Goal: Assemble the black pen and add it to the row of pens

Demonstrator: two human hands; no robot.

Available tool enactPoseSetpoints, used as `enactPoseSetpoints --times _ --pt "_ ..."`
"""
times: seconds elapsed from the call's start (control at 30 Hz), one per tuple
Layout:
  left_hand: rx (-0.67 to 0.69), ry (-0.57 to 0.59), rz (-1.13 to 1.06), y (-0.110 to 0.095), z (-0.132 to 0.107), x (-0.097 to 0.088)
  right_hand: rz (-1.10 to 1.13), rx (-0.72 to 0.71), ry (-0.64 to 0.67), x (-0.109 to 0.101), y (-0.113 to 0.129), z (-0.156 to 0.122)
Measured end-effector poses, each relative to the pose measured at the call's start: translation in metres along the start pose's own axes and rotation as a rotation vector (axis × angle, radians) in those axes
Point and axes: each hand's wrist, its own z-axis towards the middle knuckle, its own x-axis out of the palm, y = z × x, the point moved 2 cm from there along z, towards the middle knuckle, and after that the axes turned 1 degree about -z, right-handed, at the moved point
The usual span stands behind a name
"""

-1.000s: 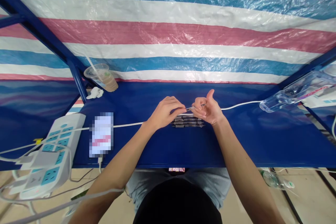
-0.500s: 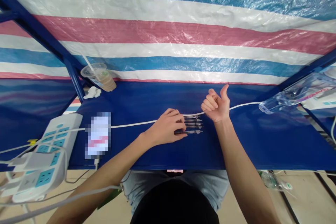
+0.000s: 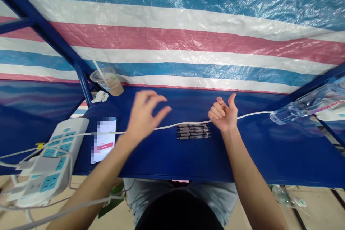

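Several black pens lie side by side on the blue tabletop, in front of a white cable. My left hand hovers to the left of the pens, slightly blurred. Its thumb and fingers are spread, with nothing between them. Just right of the pens, my right hand has its fingers curled in and its thumb pointing up. No object shows in it.
At the left are a power strip with plugs, a lit phone, a crumpled tissue and a drink cup with a straw. A clear bottle lies at the right. Striped sheeting hangs behind.
My left hand has come off the pens and moved left, its fingers now spread; the pens lie in a tidier row. My right hand keeps its pose. The view has shifted slightly.
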Motion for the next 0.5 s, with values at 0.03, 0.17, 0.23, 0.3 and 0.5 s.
enactPoseSetpoints --times 0.03,0.17,0.23,0.3,0.5 --pt "-0.125 -0.110 0.020 0.028 0.007 -0.018 0.027 -0.001 0.004 -0.001 0.000 0.000" --pt "-0.559 -0.403 0.157 0.146 0.020 -0.078 0.103 0.005 0.018 0.000 -0.002 0.000" --pt "-0.675 -0.323 0.209 0.190 0.023 -0.089 0.115 0.004 0.011 0.001 -0.004 0.000" --pt "-0.708 -0.201 0.184 0.218 0.026 -0.088 0.118 -0.001 0.002 0.001 -0.004 0.000" --pt "-0.738 -0.113 0.193 0.238 0.041 -0.066 0.130 0.007 0.007 -0.001 -0.006 0.001"
